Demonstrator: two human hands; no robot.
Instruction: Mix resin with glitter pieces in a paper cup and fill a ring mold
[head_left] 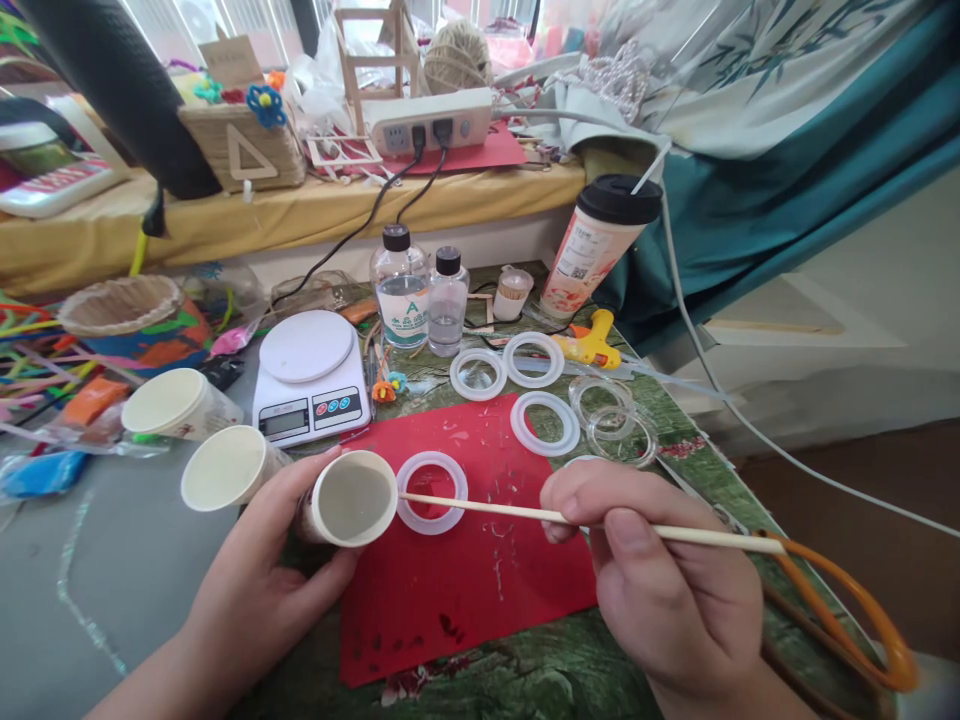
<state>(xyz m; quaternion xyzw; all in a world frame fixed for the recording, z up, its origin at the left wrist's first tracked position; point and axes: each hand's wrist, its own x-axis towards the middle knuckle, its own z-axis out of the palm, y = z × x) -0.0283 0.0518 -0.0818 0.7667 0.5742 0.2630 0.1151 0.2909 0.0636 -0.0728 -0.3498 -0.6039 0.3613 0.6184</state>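
Note:
My left hand (262,560) is wrapped round a paper cup (354,498), which stands over the left edge of a red sheet (487,590); cloudy liquid seems to fill its bottom. Between the fingers of my right hand (660,560) is a thin wooden stick (510,511), its tip close to the cup's right rim. Just under that tip lies a translucent white ring mould (451,520) on the red sheet. More white ring moulds (545,423) and several clear rings (622,434) lie farther back on the right.
Two paper cups (225,468) and a white kitchen scale (305,346) stand left. Behind are two clear bottles (403,300), a small cup (512,294), a lidded drink cup (592,255) and a yellow glue gun (598,342). A white cable (697,340) hangs at right; orange-handled scissors (896,650) lie nearby.

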